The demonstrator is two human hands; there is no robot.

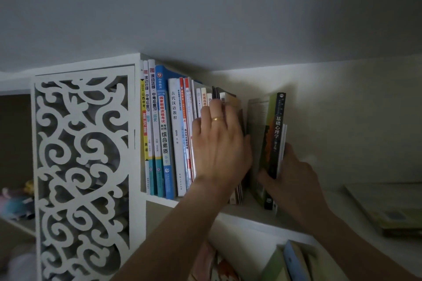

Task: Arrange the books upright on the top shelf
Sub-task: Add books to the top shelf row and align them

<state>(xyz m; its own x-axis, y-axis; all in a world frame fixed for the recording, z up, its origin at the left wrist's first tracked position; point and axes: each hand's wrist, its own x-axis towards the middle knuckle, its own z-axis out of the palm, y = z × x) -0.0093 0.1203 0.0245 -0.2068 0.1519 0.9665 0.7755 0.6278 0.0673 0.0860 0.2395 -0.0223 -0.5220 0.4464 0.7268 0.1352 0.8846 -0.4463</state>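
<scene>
Dark-spined book (275, 141) stands upright, a gap at 9 o'clock separating it from the row (173, 130).
Right hand (294, 178) grips its lower part; left hand (219, 141), fingers (214, 109) straight, presses the row.

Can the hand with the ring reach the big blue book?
Probably yes. The left hand rests flat on the row's spines, and the blue book stands a few spines further left, its spine uncovered.
</scene>
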